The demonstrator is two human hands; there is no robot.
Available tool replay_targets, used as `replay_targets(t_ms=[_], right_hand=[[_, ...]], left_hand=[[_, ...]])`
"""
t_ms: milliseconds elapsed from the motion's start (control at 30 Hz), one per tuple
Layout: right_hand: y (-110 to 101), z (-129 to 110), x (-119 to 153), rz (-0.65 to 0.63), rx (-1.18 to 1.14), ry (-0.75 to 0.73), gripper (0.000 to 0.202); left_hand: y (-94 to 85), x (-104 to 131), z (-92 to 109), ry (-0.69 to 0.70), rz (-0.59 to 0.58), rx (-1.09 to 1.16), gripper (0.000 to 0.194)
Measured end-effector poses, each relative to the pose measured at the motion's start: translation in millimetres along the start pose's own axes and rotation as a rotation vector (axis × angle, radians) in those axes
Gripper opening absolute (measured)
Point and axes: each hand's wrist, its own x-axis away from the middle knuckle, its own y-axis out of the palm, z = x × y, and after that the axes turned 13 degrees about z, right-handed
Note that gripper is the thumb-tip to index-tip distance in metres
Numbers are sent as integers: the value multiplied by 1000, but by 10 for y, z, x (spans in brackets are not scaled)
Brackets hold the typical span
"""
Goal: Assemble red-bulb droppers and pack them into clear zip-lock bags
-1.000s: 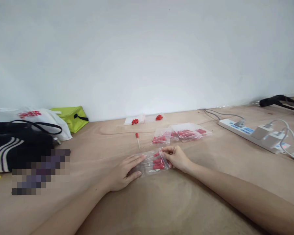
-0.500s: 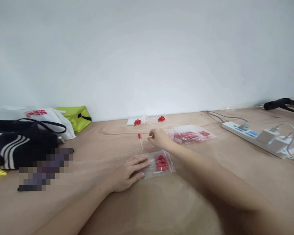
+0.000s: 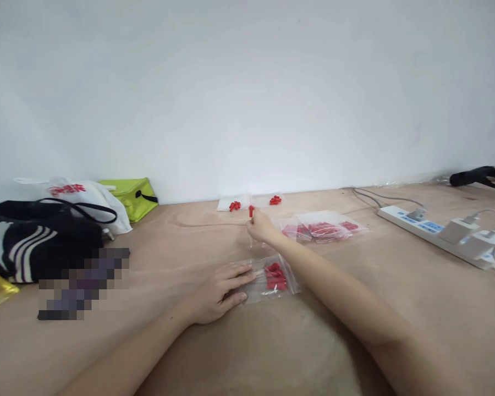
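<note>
My right hand [image 3: 262,226] pinches a dropper [image 3: 251,211] with a red bulb, held upright. Its bulb shows above my fingers and its thin clear tube below them. My left hand [image 3: 218,291] lies flat with fingers apart, its fingertips on the left part of a clear zip bag [image 3: 292,279]. Inside that bag are several droppers [image 3: 275,276] with red bulbs towards the right. More filled clear bags [image 3: 324,231] lie overlapped to the right of my right hand, partly behind the wrist.
Two clear bags with red-bulbed droppers [image 3: 235,206] [image 3: 275,200] lie near the wall. On the right is a white power strip [image 3: 412,220] with plugs and cables. A black bag [image 3: 61,247], a white plastic bag [image 3: 107,206] and a green bag [image 3: 136,198] sit on the left.
My right hand has moved slightly left and taken hold of the dropper that lay on the table, standing it upright. My left hand stays on the bag. The view has shifted slightly.
</note>
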Motion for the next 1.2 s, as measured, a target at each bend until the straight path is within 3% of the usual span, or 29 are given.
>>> replay_targets(t_ms=[67, 133, 233, 400, 633, 1200], right_hand=[[-251, 176, 97, 76, -31, 30, 40], [-498, 380, 267, 248, -280, 124, 51], [-762, 636, 604, 370, -538, 253, 54], [-803, 771, 1008, 535, -711, 334, 51], [-652, 751, 1062, 457, -819, 394, 48], [-603, 640, 1121, 290, -994, 467, 48]], left_hand=[[-1, -2, -4, -1, 3, 3, 41], [-8, -9, -2, -9, 8, 11, 40], [-24, -31, 10, -32, 8, 21, 38], [-31, -55, 21, -63, 5, 39, 36], [-14, -35, 20, -53, 35, 38, 44], [-20, -45, 34, -54, 30, 31, 43]])
